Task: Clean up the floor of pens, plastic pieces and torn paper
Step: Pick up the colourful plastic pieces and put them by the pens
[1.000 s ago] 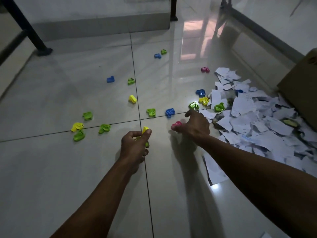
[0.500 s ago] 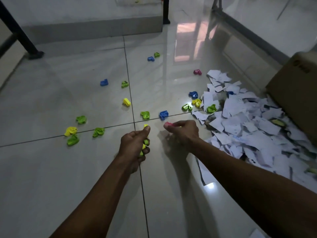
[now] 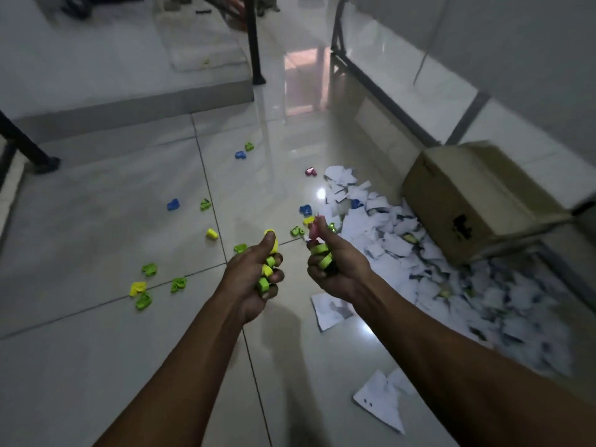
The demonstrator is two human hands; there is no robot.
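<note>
Nearest: two loose paper scraps [image 3: 380, 403], white, flat, jagged-edged, on glossy pale floor tiles [image 3: 96, 366]. Left hand [image 3: 254, 279]: grip curled tight round a stack of green and yellow plastic pieces [image 3: 267, 272], thumb on top. Right hand [image 3: 335, 269]: grip closed round green pieces, a pink one pinched at the fingertips. Beyond, left: small moulded pieces, green, yellow, blue [image 3: 173, 204], lying well apart. Right: torn paper heap [image 3: 419, 253], thin, crumpled, more pieces half buried in it, touching a matt cardboard box [image 3: 477, 201]. Pens: none seen. Judgement: early in the job; two handfuls gathered, many pieces and all paper left.
</note>
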